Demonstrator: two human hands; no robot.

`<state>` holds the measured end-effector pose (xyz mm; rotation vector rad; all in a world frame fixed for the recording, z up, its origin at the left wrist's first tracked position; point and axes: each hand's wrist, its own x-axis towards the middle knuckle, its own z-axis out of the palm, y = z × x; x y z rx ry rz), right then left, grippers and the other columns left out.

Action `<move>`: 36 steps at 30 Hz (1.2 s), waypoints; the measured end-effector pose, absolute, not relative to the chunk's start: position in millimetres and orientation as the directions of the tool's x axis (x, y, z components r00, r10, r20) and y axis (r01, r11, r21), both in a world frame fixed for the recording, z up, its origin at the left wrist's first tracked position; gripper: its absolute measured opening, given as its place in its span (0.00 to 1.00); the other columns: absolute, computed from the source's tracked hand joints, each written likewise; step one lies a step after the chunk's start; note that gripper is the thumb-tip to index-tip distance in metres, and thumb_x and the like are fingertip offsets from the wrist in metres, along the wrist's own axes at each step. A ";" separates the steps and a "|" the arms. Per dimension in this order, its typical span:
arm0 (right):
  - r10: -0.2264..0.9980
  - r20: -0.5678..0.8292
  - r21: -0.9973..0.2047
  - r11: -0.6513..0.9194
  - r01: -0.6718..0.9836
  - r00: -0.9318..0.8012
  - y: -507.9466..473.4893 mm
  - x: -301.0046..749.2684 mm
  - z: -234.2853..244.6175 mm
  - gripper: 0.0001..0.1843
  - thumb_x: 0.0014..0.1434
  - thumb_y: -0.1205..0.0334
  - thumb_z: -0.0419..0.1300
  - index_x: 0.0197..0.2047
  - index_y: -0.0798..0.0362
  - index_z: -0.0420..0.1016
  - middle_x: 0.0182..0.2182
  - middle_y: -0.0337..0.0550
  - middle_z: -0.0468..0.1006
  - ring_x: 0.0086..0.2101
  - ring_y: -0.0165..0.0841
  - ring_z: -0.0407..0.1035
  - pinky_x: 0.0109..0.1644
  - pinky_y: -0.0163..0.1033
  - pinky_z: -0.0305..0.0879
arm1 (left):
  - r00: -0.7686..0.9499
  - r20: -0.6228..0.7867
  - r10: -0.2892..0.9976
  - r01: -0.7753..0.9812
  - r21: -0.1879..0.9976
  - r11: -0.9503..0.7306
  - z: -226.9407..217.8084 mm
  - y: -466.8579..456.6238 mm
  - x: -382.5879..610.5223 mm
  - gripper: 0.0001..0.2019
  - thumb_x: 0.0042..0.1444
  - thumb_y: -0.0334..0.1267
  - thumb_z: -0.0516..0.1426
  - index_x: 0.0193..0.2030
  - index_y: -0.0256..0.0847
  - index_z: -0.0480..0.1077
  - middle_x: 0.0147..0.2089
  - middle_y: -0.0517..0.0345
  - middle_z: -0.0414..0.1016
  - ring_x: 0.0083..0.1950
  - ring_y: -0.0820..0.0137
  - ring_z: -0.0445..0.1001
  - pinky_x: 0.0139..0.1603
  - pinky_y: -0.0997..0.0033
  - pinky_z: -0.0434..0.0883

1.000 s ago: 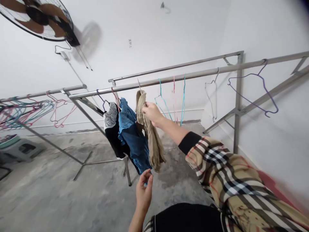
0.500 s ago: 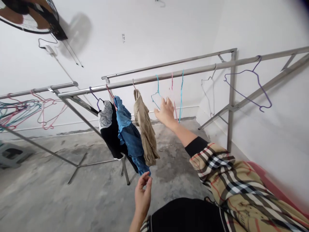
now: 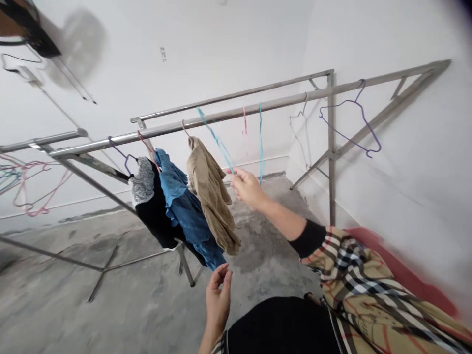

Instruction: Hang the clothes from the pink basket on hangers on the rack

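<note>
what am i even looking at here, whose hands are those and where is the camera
This is a single view from a camera worn on a person's head, looking forward and down, so the arms reaching in are that person's own. There is no machine. Ahead stands a steel drying rack on a concrete floor. On hangers along its rail hang a black top with lace, a blue garment and a beige garment. The right hand pinches a blue wire hanger in its fingers. The left hand holds nothing and is just below the blue garment's hem.
</note>
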<state>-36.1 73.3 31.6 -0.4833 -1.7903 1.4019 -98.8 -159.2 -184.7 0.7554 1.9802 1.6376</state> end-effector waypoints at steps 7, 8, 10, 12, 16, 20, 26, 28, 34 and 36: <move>0.756 0.213 -0.941 0.328 0.077 -0.619 -2.5 102.1 -103.8 0.20 0.65 0.50 0.51 0.44 0.55 0.76 0.22 0.34 0.66 0.22 0.25 0.55 0.28 0.32 0.56 | -0.583 -0.080 0.808 0.154 0.966 0.206 -200.3 -136.2 -100.2 0.27 0.48 0.58 0.63 0.46 0.38 0.75 0.43 0.48 0.80 0.45 0.62 0.79 0.50 0.62 0.75; 0.786 0.161 -0.946 0.295 0.134 -0.597 -11.8 126.2 -122.2 0.21 0.65 0.49 0.51 0.44 0.55 0.77 0.21 0.35 0.67 0.22 0.25 0.56 0.27 0.32 0.56 | -0.545 -0.098 0.833 0.163 0.962 0.220 -204.4 -129.7 -98.5 0.28 0.48 0.59 0.63 0.46 0.38 0.75 0.43 0.47 0.80 0.45 0.62 0.79 0.50 0.61 0.74; 0.850 0.068 -0.941 0.229 0.250 -0.522 -30.1 172.5 -152.0 0.22 0.64 0.49 0.51 0.41 0.57 0.79 0.22 0.37 0.72 0.22 0.27 0.61 0.28 0.32 0.60 | -0.456 -0.135 0.880 0.188 0.951 0.244 -212.7 -114.3 -91.3 0.28 0.46 0.60 0.63 0.45 0.38 0.75 0.43 0.47 0.80 0.45 0.61 0.79 0.50 0.61 0.74; 0.913 0.007 -0.928 0.157 0.337 -0.407 -46.6 212.7 -171.4 0.22 0.64 0.49 0.52 0.39 0.57 0.80 0.27 0.43 0.79 0.26 0.30 0.69 0.32 0.34 0.66 | -0.341 -0.178 0.923 0.225 0.938 0.264 -219.7 -96.5 -78.4 0.28 0.46 0.60 0.63 0.44 0.38 0.75 0.43 0.46 0.80 0.45 0.61 0.79 0.50 0.61 0.74; 0.990 -0.004 -0.913 0.054 0.404 -0.140 -62.8 272.6 -185.5 0.19 0.64 0.52 0.53 0.39 0.54 0.81 0.36 0.48 0.84 0.36 0.37 0.78 0.43 0.39 0.72 | -0.064 -0.250 0.966 0.365 0.895 0.256 -226.1 -57.3 -37.2 0.24 0.48 0.56 0.61 0.43 0.38 0.76 0.38 0.49 0.80 0.39 0.64 0.78 0.45 0.62 0.75; 0.992 0.055 -0.895 -0.002 0.446 0.113 -57.1 325.9 -186.6 0.16 0.62 0.55 0.55 0.39 0.53 0.82 0.35 0.48 0.84 0.35 0.38 0.79 0.42 0.40 0.74 | 0.158 -0.316 0.935 0.529 0.827 0.190 -230.6 -15.1 17.5 0.19 0.51 0.48 0.60 0.45 0.38 0.76 0.39 0.50 0.80 0.37 0.67 0.77 0.40 0.65 0.74; 0.929 0.115 -0.884 -0.065 0.462 0.351 -49.4 413.2 -210.0 0.14 0.59 0.50 0.59 0.31 0.50 0.79 0.27 0.44 0.82 0.26 0.35 0.75 0.33 0.39 0.72 | 0.245 -0.437 0.865 0.668 0.723 0.177 -257.9 58.6 111.0 0.16 0.52 0.37 0.59 0.48 0.40 0.76 0.43 0.50 0.80 0.36 0.68 0.76 0.43 0.65 0.74; 0.917 0.087 -0.888 -0.106 0.448 0.390 -43.8 437.7 -223.7 0.14 0.56 0.48 0.61 0.31 0.50 0.78 0.24 0.41 0.79 0.23 0.33 0.71 0.29 0.37 0.70 | 0.253 -0.482 0.839 0.712 0.680 0.176 -272.8 87.5 145.2 0.18 0.53 0.35 0.59 0.52 0.39 0.74 0.46 0.49 0.79 0.37 0.69 0.76 0.45 0.66 0.73; 0.867 -0.154 -0.872 -0.344 0.347 0.473 -15.4 495.7 -252.1 0.20 0.57 0.44 0.59 0.37 0.53 0.78 0.25 0.43 0.79 0.25 0.33 0.72 0.30 0.36 0.70 | 0.210 -0.582 0.786 0.813 0.550 0.191 -338.6 181.5 251.1 0.25 0.55 0.32 0.58 0.62 0.39 0.67 0.54 0.48 0.77 0.45 0.67 0.77 0.52 0.67 0.71; 0.824 -0.220 -0.851 -0.423 0.310 0.521 -13.5 512.0 -258.0 0.23 0.57 0.42 0.57 0.33 0.54 0.79 0.26 0.45 0.80 0.27 0.36 0.74 0.33 0.37 0.71 | 0.201 -0.598 0.776 0.823 0.533 0.198 -366.7 210.7 282.8 0.26 0.57 0.33 0.58 0.63 0.37 0.64 0.56 0.45 0.75 0.51 0.65 0.75 0.56 0.65 0.69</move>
